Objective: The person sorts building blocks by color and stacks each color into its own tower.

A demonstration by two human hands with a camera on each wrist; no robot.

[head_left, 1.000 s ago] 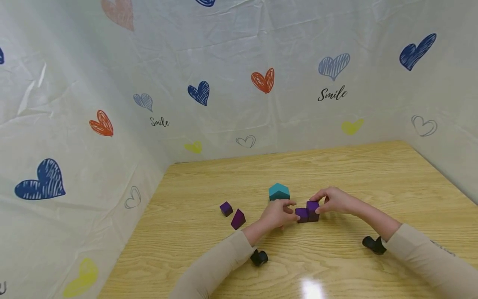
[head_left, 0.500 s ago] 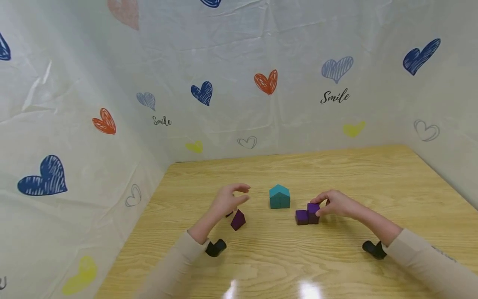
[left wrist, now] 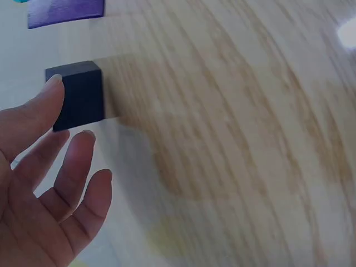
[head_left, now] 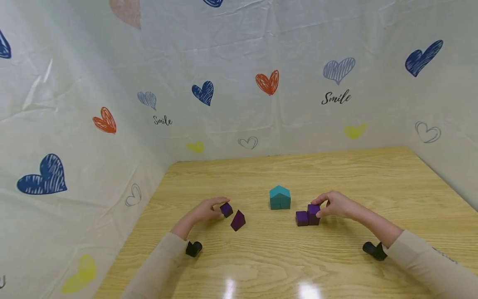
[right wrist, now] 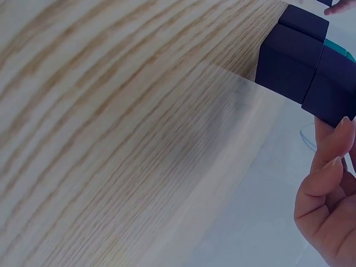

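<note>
At the left of the table my left hand [head_left: 204,210] has its index finger over a small purple cube [head_left: 226,209] and its thumb at the near side. The left wrist view has the thumb on that dark cube [left wrist: 82,94], the index fingertip hidden behind it, the other fingers loosely bent. My right hand [head_left: 335,204] pinches the top purple cube [right wrist: 334,83] of a two-high stack. Its lower cube [right wrist: 289,64] sits beneath, and a single purple cube [head_left: 302,218] stands against the stack's left side. A slanted purple block [head_left: 238,220] lies right of the left hand's cube.
A teal house-shaped block build [head_left: 280,199] stands behind, between the two hands. The wooden table [head_left: 276,257] reaches back to a white curtain [head_left: 224,50] printed with hearts, which also runs down the left and right sides. Black wrist devices [head_left: 194,249] hang at both cuffs.
My left hand has left the single cube beside the stack and moved left, round to the small purple cube. The right hand stays on the stack.
</note>
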